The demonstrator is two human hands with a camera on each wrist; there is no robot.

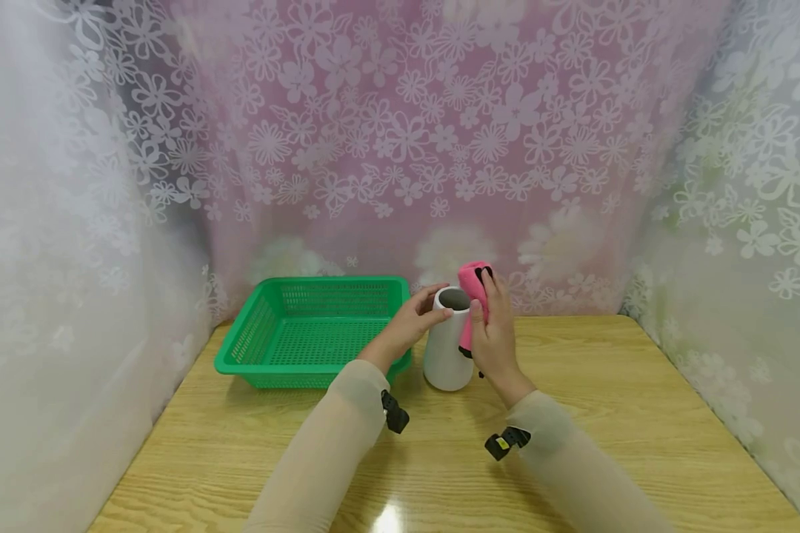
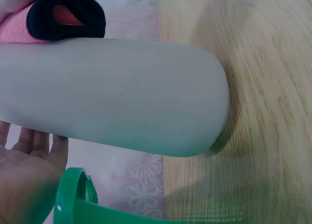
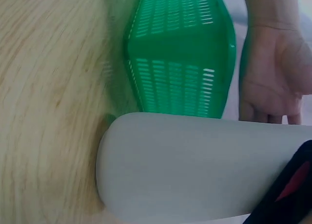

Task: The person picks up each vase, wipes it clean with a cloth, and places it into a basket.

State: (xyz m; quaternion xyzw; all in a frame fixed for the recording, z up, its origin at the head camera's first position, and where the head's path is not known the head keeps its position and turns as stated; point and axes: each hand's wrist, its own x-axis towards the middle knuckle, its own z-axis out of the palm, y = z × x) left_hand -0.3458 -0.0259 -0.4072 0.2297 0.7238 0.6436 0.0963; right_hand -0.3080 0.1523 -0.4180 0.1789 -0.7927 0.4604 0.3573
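A white vase point(image 1: 448, 355), narrower at its open top, stands upright on the wooden table. My left hand point(image 1: 410, 322) grips it near the rim from the left, thumb at the front and fingers behind. In my right hand point(image 1: 496, 337) is a folded pink cloth with black edging point(image 1: 475, 285), held against the vase's right side. The left wrist view shows the vase's side point(image 2: 122, 95) with the cloth's black edge point(image 2: 92, 17) lying along it. Left fingers point(image 2: 58, 151) touch the opposite side. In the right wrist view the cloth point(image 3: 287, 195) overlaps the vase's upper part.
A green plastic basket point(image 1: 313, 369) with perforated walls stands on the table point(image 1: 440, 474) just left of the vase, below my left forearm. Flowered curtains point(image 1: 407, 148) hang behind the table and along both sides.
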